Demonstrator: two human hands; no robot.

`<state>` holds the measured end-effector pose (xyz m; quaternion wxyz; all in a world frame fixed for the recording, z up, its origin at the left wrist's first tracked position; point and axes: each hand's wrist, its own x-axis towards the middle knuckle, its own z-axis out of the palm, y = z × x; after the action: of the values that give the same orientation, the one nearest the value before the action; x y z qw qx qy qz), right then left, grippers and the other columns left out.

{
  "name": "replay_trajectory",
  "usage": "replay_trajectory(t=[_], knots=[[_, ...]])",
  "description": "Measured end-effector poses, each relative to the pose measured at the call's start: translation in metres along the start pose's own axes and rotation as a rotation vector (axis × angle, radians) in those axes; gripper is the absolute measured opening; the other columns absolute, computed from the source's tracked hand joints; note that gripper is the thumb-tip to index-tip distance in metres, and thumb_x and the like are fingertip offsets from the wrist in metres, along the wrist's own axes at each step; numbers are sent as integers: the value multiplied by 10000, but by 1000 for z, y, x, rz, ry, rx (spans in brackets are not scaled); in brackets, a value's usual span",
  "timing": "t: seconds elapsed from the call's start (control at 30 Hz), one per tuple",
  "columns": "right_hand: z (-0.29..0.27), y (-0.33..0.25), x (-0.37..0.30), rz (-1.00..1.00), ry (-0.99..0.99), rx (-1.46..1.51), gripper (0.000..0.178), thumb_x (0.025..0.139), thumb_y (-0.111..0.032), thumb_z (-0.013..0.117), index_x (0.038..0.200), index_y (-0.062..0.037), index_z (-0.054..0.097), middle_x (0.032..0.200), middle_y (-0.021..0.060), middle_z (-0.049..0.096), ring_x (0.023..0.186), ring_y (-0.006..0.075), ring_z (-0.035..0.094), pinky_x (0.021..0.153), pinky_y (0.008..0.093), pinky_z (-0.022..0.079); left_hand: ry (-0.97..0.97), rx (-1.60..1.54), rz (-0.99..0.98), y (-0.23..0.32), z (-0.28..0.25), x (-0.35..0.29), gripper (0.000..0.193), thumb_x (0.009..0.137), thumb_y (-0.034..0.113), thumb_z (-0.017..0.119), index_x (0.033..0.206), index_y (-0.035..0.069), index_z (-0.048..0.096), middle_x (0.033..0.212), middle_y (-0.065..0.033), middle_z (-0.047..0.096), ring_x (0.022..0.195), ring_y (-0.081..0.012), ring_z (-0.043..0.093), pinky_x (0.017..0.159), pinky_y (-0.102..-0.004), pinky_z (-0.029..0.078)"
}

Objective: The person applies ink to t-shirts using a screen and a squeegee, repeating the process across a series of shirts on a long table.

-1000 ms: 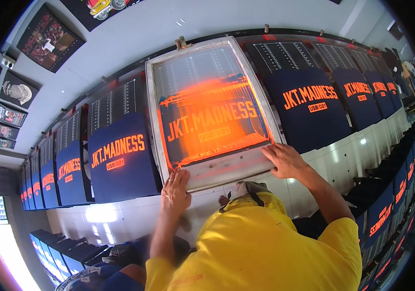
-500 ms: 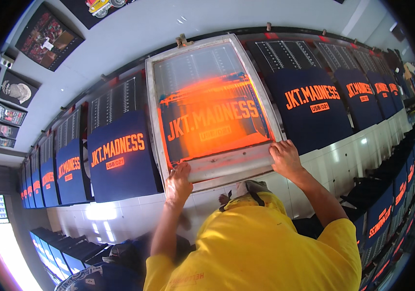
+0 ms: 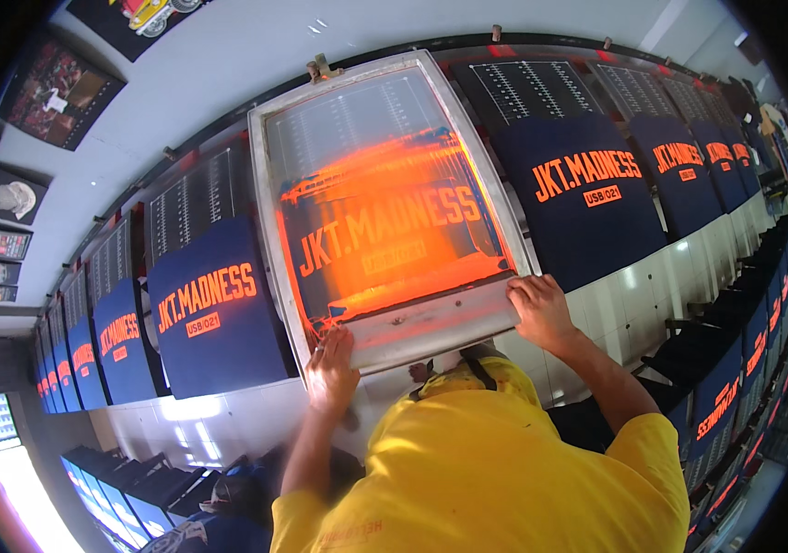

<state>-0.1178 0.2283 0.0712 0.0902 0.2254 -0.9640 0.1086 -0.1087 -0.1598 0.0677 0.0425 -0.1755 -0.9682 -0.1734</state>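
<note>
A screen-printing frame [image 3: 421,324] with a pale metal rim lies tilted over a dark shirt panel, straight in front of me. Bright orange ink [image 3: 394,235] is smeared over the lower part of its mesh, and block lettering shows through. My left hand [image 3: 331,367] grips the near left corner of the rim, fingers curled over the top. At the near right corner, my right hand [image 3: 541,310] holds the rim the same way. The thumbs and the frame's underside are hidden.
Navy shirt panels with orange lettering line the long bench on the left [image 3: 214,309] and right [image 3: 587,189]. A second row of printed panels [image 3: 721,405] stands on the right. Clamps [image 3: 320,69] sit along the back rail. White tiled floor [image 3: 624,313] runs between the rows.
The view has turned slightly, so the panels on the left sit lower and those on the right higher. Both hands keep their hold on the frame's near corners.
</note>
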Motion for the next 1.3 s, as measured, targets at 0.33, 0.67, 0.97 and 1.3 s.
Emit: replay_trajectory(t=[0.33,0.67,0.97,1.3], knots=[[21,50,96,-100,72,-72,182,650,-17,593,830,-2,613,831,96,640,738,233,605,730,370,441,145,78,82,-48,20,86,392,602,-50,621,979,38,682,1072,-89,694,1019,-262,676,855,-338,562],[39,115,230,-127,16,-34,98,643,-18,633,733,-33,596,718,117,636,731,272,639,741,382,454,61,84,-28,-89,6,210,323,675,-6,641,981,85,683,990,-111,701,877,-292,690,747,-396,567],[-8,98,255,-137,-28,-59,89,673,-101,690,729,-56,637,709,118,660,737,293,657,778,418,421,47,89,-58,-89,-42,218,258,727,42,599,966,63,696,896,-175,691,814,-382,669,743,-459,549],[-15,17,101,-91,-48,-26,333,579,-32,711,891,-46,594,921,85,662,818,235,642,781,389,392,64,-52,-23,-41,-45,69,345,660,-60,611,992,22,664,1032,-139,692,963,-308,673,829,-381,557]])
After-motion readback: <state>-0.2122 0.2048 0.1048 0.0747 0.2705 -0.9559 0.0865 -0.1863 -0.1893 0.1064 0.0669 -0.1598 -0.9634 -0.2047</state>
